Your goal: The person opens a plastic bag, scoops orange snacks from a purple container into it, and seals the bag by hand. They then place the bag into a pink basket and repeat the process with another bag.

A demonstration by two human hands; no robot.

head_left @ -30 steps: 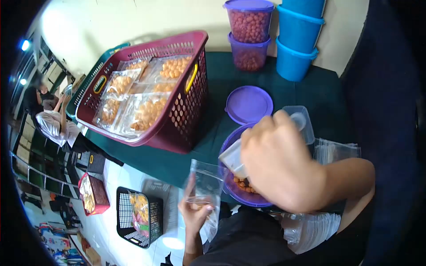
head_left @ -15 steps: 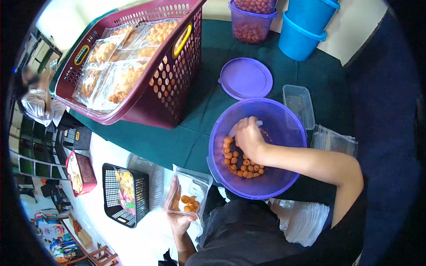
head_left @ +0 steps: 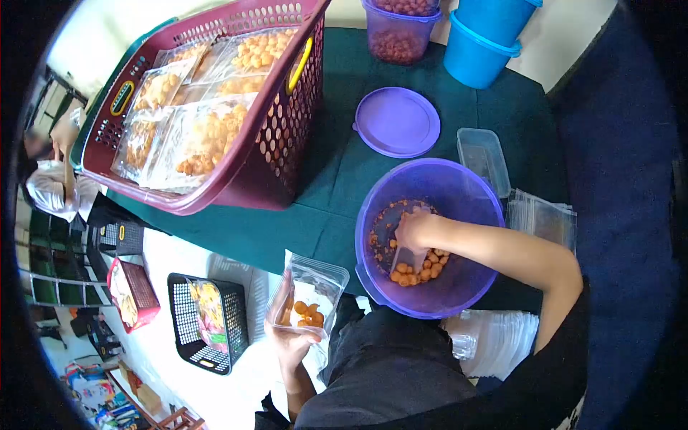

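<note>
My left hand [head_left: 290,344] holds a clear plastic pouch [head_left: 309,287] upright by its lower part, with a few round orange-brown snacks [head_left: 309,315] at its bottom. Inside the large purple tub [head_left: 373,279], my right hand [head_left: 417,231] is closed on a translucent scoop [head_left: 408,259]. The scoop touches a pile of round snacks [head_left: 428,269] on the tub's lower side. Crumbs stick to the tub's floor. Some of my right fingers are hidden behind the hand.
A maroon basket [head_left: 265,172] of filled pouches stands at the upper left. Around the tub are a purple lid [head_left: 398,122], a clear box [head_left: 484,161], empty pouches [head_left: 541,218] and more bags [head_left: 498,340]. Stacked tubs [head_left: 476,54] stand behind. A person [head_left: 57,183] is at far left.
My right hand has moved down and right inside the tub, and the scoop now shows against the snacks, which are bunched to the right. The pouch has shifted slightly.
</note>
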